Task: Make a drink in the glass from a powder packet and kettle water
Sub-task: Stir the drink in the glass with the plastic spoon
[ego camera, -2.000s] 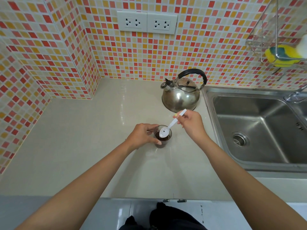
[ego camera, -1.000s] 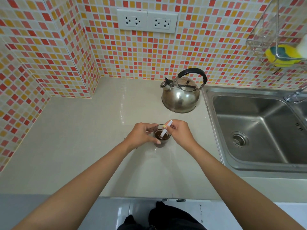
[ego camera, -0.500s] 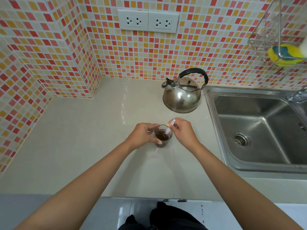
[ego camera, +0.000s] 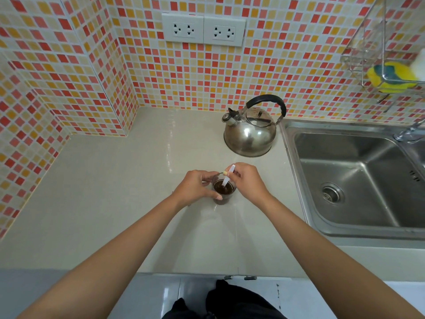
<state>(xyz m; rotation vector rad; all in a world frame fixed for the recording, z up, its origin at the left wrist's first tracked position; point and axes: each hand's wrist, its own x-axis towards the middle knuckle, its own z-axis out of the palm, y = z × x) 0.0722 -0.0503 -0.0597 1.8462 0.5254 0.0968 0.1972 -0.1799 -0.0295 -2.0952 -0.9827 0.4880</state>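
A small clear glass (ego camera: 224,192) holding dark brown liquid stands on the beige counter (ego camera: 110,192). My left hand (ego camera: 195,186) wraps around its left side. My right hand (ego camera: 247,180) pinches the handle of a white plastic spoon (ego camera: 227,177), whose bowl is down in the liquid. Behind the glass, a steel kettle (ego camera: 250,132) with a black handle rests on the counter beside the sink. No powder packet is in view.
A steel sink (ego camera: 358,180) fills the right side, with a tap (ego camera: 407,132) at its back. A wire rack (ego camera: 379,54) on the tiled wall holds a yellow sponge (ego camera: 388,77). Two sockets (ego camera: 203,29) sit on the wall. The counter's front edge runs below my forearms.
My right hand lowered the spoon from above the rim into the liquid and now keeps it there, closer to the glass. The left hand stayed on the glass.
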